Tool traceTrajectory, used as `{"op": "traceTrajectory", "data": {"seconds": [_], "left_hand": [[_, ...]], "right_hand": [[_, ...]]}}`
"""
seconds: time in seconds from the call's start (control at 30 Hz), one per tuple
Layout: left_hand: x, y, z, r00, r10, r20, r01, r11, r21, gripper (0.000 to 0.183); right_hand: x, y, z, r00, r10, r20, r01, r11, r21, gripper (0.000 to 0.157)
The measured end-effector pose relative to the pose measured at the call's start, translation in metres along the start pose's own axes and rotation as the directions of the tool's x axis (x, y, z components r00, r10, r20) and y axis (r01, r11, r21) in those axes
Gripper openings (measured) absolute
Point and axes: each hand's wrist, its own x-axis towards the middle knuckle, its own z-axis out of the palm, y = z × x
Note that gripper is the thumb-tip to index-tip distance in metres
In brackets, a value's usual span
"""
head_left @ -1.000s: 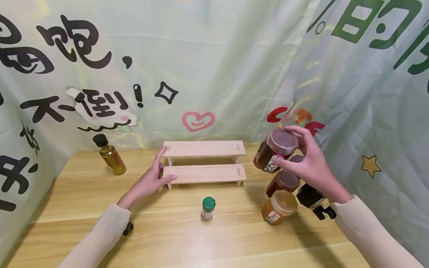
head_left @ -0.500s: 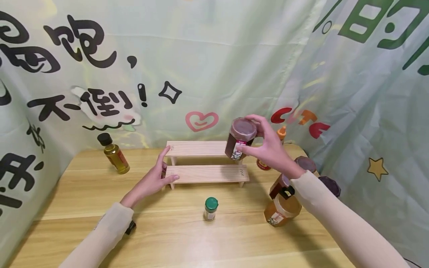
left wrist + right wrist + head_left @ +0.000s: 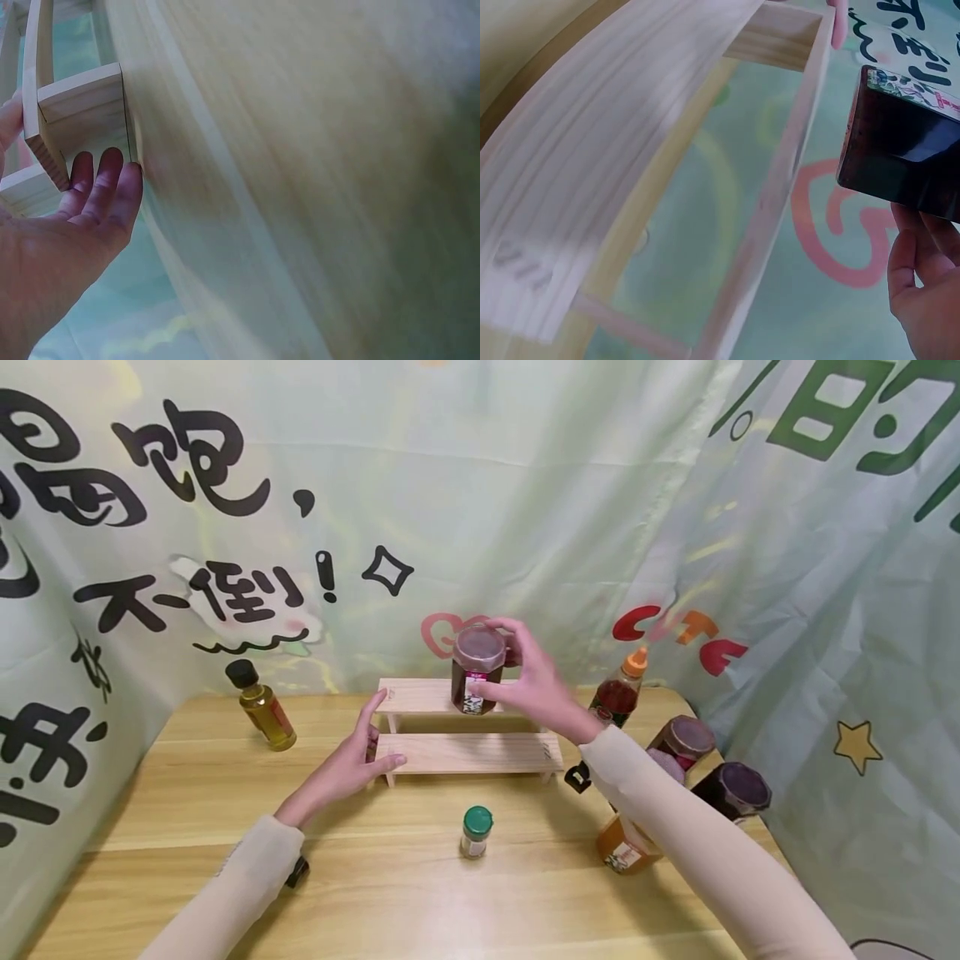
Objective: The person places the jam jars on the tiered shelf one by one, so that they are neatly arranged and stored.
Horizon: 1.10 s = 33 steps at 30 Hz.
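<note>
A two-tier wooden rack stands at the back of the table. At its left end my left hand grips it, thumb on the lower plank and index finger up at the top plank. The left wrist view shows the other fingers curled at the plank's end. My right hand holds a dark jam jar upright by its side, thumb on the label. In the head view the jar overlaps the middle of the top plank; the right wrist view shows the jar's underside.
An oil bottle stands to the left. A green-capped spice shaker is in front of the rack. To the right are an orange-capped sauce bottle, an amber jar and several darker jars, partly behind the right sleeve. Cloth hangs behind.
My right hand has carried the jam jar left, from over the jars on the right to the upper tier. The left hand keeps its grip on the rack. The view has shifted slightly.
</note>
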Motion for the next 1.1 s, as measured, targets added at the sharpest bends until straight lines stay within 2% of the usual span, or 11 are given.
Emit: {"op": "traceTrajectory", "data": {"seconds": [0.2, 0.37, 0.63, 0.93, 1.1], "left_hand": [[-0.001, 0.001, 0.004, 1.000, -0.024, 0.000, 0.024, 1.000, 0.012, 0.112], [0.001, 0.000, 0.007, 1.000, -0.023, 0.001, 0.023, 1.000, 0.012, 0.111], [0.000, 0.000, 0.007, 1.000, -0.021, -0.007, 0.021, 1.000, -0.006, 0.111], [-0.001, -0.001, 0.006, 1.000, -0.026, -0.008, 0.026, 1.000, -0.007, 0.111], [-0.001, -0.001, 0.003, 0.999, -0.030, -0.014, 0.031, 1.000, 0.006, 0.111]], "right_hand": [[0.012, 0.010, 0.028, 1.000, -0.010, 0.023, 0.009, 0.999, 0.039, 0.088], [0.018, 0.016, 0.040, 1.000, 0.014, 0.027, -0.015, 0.997, 0.070, 0.089], [0.025, 0.015, 0.047, 0.997, 0.050, 0.056, -0.056, 0.994, 0.098, 0.093], [0.030, 0.016, 0.051, 0.997, 0.028, 0.078, -0.034, 0.996, 0.082, 0.092], [0.030, 0.012, 0.048, 0.989, 0.078, 0.127, -0.087, 0.994, 0.069, 0.091]]}}
